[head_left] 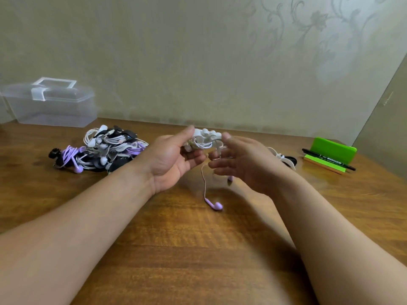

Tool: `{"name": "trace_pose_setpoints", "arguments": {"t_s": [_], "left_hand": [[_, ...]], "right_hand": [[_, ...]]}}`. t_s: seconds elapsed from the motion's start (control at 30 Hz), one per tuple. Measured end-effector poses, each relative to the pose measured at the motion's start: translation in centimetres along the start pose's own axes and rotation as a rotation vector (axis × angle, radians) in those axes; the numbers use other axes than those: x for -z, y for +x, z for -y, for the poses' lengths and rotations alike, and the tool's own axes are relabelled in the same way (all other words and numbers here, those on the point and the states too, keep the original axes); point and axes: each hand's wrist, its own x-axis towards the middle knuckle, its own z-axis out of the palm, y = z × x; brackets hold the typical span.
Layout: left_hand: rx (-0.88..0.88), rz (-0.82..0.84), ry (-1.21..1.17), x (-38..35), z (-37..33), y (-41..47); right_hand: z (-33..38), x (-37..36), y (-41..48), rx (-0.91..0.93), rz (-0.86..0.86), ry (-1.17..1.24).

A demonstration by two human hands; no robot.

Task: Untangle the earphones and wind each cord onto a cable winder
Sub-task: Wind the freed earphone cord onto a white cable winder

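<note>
above the table (198, 249), left hand (169, 159) fingers clasp the winder (207, 137); right hand (242, 161) fingers blurred, grip unclear.

The winder (206, 137) is half buried under the thumb and fingers of the left hand (174, 159). The right hand (240, 164) is all blur, so there's no telling whether its fingers (220, 165) pinch the cord (205, 190). Just below them only a purple tip of the second earbud (230, 178) peeks out. Past the right knuckles, a white thing (284, 159) sits part-hidden. The lettering on the pen (330, 160) is too small to read.
</note>
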Motion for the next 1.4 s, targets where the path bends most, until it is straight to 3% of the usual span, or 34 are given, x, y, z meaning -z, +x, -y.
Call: {"name": "trace_pose_setpoints", "arguments": {"t_s": [0.13,0.37,0.6,0.8,0.9,1.0,1.23,1.4], "left_hand": [[-0.023,0.040,0.059,0.2,0.0,0.0],[0.014,0.193,0.278,-0.1,0.2,-0.7],[-0.103,0.118,0.571,-0.4,1.1,-0.4],[-0.118,0.004,0.457,-0.3,0.8,-0.2],[-0.199,-0.073,0.553,-0.2,1.0,0.0],[-0.267,-0.047,0.684,-0.1,1.2,-0.2],[-0.357,0.008,1.015,0.5,0.8,-0.6],[-0.345,-0.007,1.070,0.2,0.1,-0.9]], "right_hand": [[-0.5,-0.5,0.5,0.146,-0.066,-0.068],[-0.8,0.8,1.1,0.161,-0.041,-0.069],[-0.9,0.1,0.9,0.180,-0.036,0.001],[0.1,-0.8,-0.6,0.256,-0.191,-0.362],[0.6,-1.2,-1.3,0.343,-0.228,-0.619],[0.8,-1.9,-1.6,0.405,-0.195,-0.772],[1.9,-0.7,-2.2,0.376,-0.045,-0.807],[2.5,0.2,-2.3,0.466,-0.091,-0.933]]}}
